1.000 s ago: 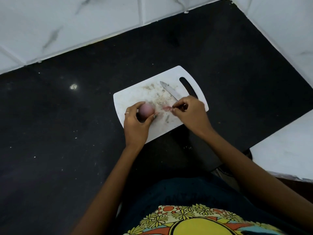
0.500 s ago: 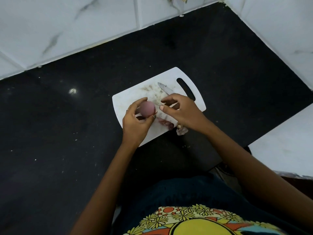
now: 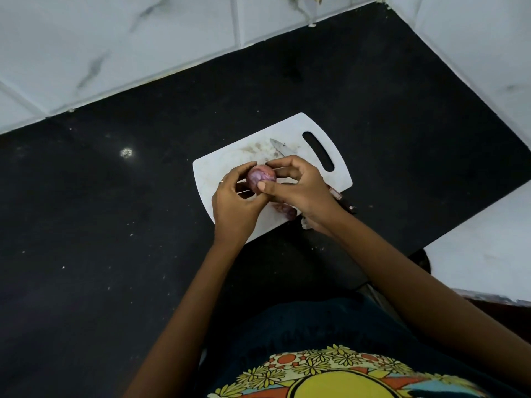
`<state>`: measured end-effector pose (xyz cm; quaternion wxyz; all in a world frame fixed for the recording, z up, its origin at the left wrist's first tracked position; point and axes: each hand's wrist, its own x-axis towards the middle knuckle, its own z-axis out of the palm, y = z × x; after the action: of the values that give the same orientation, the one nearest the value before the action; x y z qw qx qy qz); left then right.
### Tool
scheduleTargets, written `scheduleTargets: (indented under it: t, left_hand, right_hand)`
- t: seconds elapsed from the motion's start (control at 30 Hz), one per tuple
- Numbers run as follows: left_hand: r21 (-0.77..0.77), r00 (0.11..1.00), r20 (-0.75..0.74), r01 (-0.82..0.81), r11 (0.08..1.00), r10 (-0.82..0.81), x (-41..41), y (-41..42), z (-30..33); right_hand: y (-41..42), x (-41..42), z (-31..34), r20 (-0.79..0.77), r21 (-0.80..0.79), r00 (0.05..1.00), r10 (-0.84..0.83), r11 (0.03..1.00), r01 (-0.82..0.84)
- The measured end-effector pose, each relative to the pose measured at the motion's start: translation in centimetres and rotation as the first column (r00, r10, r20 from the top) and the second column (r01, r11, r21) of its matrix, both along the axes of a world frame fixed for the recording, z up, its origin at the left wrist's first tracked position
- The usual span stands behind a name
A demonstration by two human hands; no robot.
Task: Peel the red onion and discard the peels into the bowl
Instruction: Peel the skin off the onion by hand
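Note:
A small purple-red onion (image 3: 261,177) is held just above the white cutting board (image 3: 290,133). My left hand (image 3: 235,202) grips it from the left, fingers curled round its far side and thumb below. My right hand (image 3: 301,188) holds it from the right, with the thumb pressed on its near face and the fingers curled over the top. Loose reddish peel (image 3: 284,209) lies on the board's near edge, partly hidden under my right wrist. No bowl is in view.
A knife lies on the board, its blade tip (image 3: 278,146) beyond my right hand and its handle end (image 3: 336,193) poking out past my wrist. The board sits on a black stone counter (image 3: 115,225). White marble tiles (image 3: 143,38) wall the back and right.
My right hand dropped a strip of peel onto the board's near edge, then came back to the onion. Both hands now hold the onion, turned to show its top.

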<state>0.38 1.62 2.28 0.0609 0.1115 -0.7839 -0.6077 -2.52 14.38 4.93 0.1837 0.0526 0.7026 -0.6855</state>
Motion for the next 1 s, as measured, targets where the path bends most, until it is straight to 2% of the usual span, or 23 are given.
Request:
scheduleTargets:
  t: [0.17,0.37,0.53,0.77,1.0]
  left_hand:
    - [0.036,1.0,0.021,0.008,0.999,-0.008,0.0,-0.3,0.0]
    - [0.019,0.998,0.01,0.06,0.998,-0.06,-0.1,-0.5,0.2]
    - [0.032,0.997,0.015,0.081,0.996,-0.082,-0.3,-0.5,0.5]
    - [0.008,0.993,0.033,0.111,0.994,-0.111,-0.4,-0.5,0.7]
    - [0.183,0.99,0.064,0.109,0.977,-0.123,-0.3,-0.7,0.6]
  right_hand:
    - [0.8,-0.6,0.3,-0.032,0.092,0.999,0.017,0.996,-0.014]
    - [1.1,-1.4,0.5,-0.176,0.258,0.982,0.069,0.966,-0.022]
    - [0.7,-1.4,0.9,-0.211,0.338,0.975,0.067,0.941,0.009]
    - [0.9,-1.7,0.7,-0.204,0.34,0.979,0.018,0.939,0.054]
    - [1.1,-1.6,1.0,-0.132,0.216,0.991,-0.033,0.975,0.061]
